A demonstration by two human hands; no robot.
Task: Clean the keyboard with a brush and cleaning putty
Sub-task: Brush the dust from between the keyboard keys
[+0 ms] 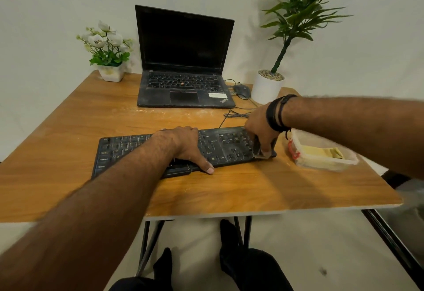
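Note:
A dusty black keyboard (224, 146) lies across the middle of the wooden table (68, 130). My left hand (188, 146) rests flat on its middle keys, thumb over the front edge. My right hand (260, 130) is at the keyboard's right end, its fingers curled round a small dark brush (258, 150) whose tip touches the keys near the front right corner. Most of the brush is hidden by the fingers. A clear plastic box (321, 153) to the right of the keyboard holds yellowish putty (321, 151).
An open black laptop (183, 79) stands behind the keyboard, with a mouse (241, 91) and loose cables (236, 114) to its right. A white flower pot (110, 72) is at the back left, a tall potted plant (267, 88) at the back right. The table's front edge (252, 211) is close.

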